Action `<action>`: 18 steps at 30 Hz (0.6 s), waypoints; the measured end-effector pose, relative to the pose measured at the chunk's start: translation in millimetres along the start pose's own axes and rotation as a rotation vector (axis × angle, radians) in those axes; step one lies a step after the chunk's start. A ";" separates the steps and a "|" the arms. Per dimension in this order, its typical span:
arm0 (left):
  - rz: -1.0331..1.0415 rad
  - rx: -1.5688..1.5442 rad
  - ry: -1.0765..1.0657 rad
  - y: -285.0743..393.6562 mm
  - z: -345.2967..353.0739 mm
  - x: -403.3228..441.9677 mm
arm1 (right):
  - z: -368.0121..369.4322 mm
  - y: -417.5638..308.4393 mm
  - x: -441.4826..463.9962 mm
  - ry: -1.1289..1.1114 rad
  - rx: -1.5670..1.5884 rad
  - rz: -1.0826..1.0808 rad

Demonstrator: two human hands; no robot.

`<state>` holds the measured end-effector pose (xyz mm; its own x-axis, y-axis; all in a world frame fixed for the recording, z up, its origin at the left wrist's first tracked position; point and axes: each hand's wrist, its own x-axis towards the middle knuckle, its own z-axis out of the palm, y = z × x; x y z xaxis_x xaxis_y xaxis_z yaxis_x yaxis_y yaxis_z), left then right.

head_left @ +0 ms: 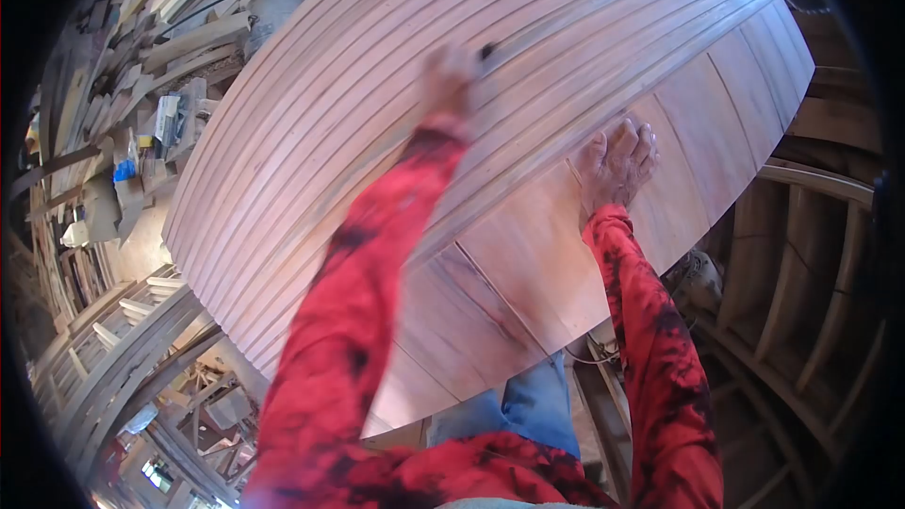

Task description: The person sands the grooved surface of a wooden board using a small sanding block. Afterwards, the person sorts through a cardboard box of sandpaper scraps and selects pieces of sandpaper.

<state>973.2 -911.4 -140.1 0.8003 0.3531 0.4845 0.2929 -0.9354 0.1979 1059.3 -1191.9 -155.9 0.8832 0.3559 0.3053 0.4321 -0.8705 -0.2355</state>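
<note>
The curved, pinkish-brown planked hull [377, 123] is of wood, ridged and softly shiny; the red-and-black patterned sleeves [353, 273] are of matt cloth.

Cool, bluish glare pales the upper right end of the curved, pinkish-brown, planked wooden hull [528, 179], while its smooth lower panels [556, 264] look warmer. Beyond its right edge, ribbed brown wooden framework [771, 269] sits in dimness. Motion smears the bare left hand [450, 80]; the bare right hand [617, 162] looks sharper. Wide-angle distortion bends the margins, and black vignetting swallows the corners.
</note>
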 end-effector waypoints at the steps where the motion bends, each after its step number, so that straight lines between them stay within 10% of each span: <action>1: 0.070 0.212 -0.108 16.5 43.4 34.1 | 1.2 -3.1 1.9 -0.003 -0.011 0.006; 3: -0.033 0.138 -0.204 46.7 88.2 87.2 | 5.0 -2.2 -2.9 0.001 -0.008 -0.009; 4: 0.022 0.014 0.108 48.3 83.1 85.9 | 8.0 -0.8 -0.5 0.013 -0.021 -0.008; 13: -0.226 0.021 -0.015 -84.4 -157.3 -167.1 | 6.0 -0.4 -2.2 0.082 -0.017 -0.029; 18: -0.222 0.072 -0.013 -99.2 -134.3 -135.4 | 9.7 -5.4 -2.4 0.021 0.023 -0.014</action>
<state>765.5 -864.2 -110.9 0.7184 0.5506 0.4251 0.4986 -0.8337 0.2373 1056.6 -1184.8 -164.3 0.8733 0.3603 0.3280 0.4485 -0.8574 -0.2523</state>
